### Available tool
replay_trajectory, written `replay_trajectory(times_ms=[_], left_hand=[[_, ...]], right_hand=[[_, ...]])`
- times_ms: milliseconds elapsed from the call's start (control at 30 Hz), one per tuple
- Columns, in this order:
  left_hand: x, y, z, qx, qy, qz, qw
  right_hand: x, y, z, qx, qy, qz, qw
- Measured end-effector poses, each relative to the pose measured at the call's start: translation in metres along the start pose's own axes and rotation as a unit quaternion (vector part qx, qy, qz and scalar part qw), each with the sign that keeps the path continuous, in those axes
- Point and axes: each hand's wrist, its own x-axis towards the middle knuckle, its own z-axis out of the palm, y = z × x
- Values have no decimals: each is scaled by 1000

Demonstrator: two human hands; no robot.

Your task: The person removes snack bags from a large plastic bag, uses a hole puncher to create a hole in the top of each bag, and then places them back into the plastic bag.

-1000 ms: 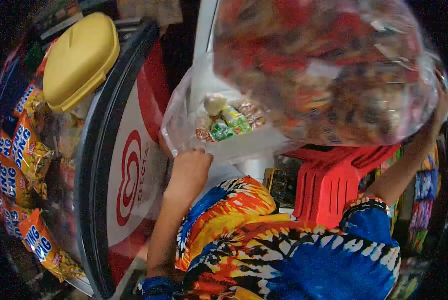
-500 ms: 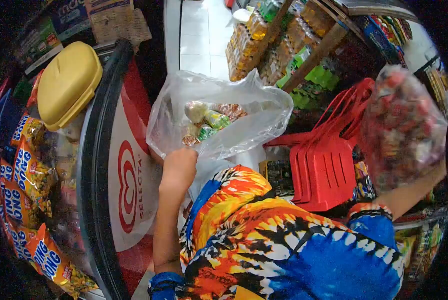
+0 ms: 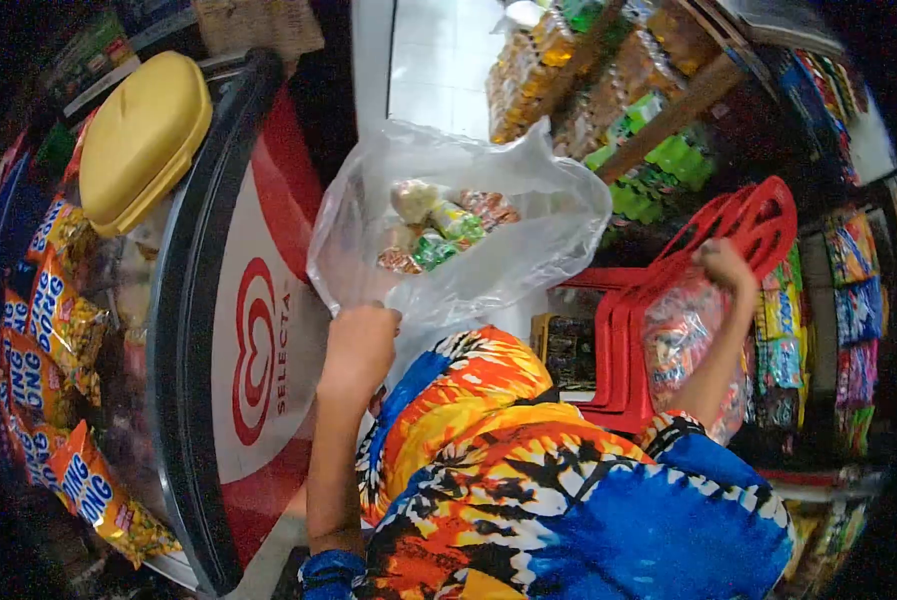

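My left hand (image 3: 356, 350) is closed on the near rim of a clear plastic bag (image 3: 558, 235), which hangs with its mouth wide. Inside the bag lie several small bundles (image 3: 448, 225), some brown, some green and yellow, one pale. Over on the right, my right hand (image 3: 725, 265) is closed in a fist at the top of a second clear plastic bag (image 3: 683, 335), filled with small red and white wrapped pieces. That filled bag hangs below the fist, partly behind my forearm, against slotted red plastic items (image 3: 623, 340). What the pieces are is too blurred to tell.
A red and white freezer (image 3: 268, 340) stands on the left, with a yellow lidded container (image 3: 143, 140) and orange snack packs (image 3: 68, 310) on top. Bottle packs (image 3: 558, 70) are stacked at the back right behind a wooden bar (image 3: 668, 115). Sachet strips (image 3: 853, 310) hang far right.
My right hand has swung the filled bag inward from the far right, and it now hangs lower by the red plastic items. The left hand keeps its grip; the view has shifted slightly.
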Motion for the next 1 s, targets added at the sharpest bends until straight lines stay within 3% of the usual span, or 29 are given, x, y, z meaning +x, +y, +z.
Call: replay_trajectory(times_ms=[100,167,200,233,267,300,333,433,500,567,667,1000], left_hand=[[-1,3,4,-3,2,-3,1000],[-1,7,2,-14,21,9,1000],[0,9,1,-13,22,2,1000],[0,11,0,-14,37,7,999],[1,12,-1,-14,53,11,998],[4,11,-1,-7,48,12,999],[6,9,-3,-4,50,1,999],[10,8,-13,2,47,28,998],[15,7,-18,-23,50,22,998],[16,4,-16,-53,42,40,997],[23,1,-19,-95,-10,33,995],[46,-23,-52,-177,-68,10,982]], right_hand=[[-28,-122,-45,43,134,-201,970],[-42,-210,-38,171,36,-328,928],[-37,-240,-26,162,-33,-321,933],[-18,-263,2,157,-54,-422,891],[-16,-304,21,95,-166,-393,899],[22,-318,69,21,-148,-519,842],[31,-348,86,-86,-199,-559,800],[123,-383,206,-206,-358,-391,823],[241,-358,329,-135,-252,-554,782],[255,-385,333,-157,-253,-448,843],[291,-398,362,-141,-197,-396,886],[337,-419,412,-96,-167,-343,919]])
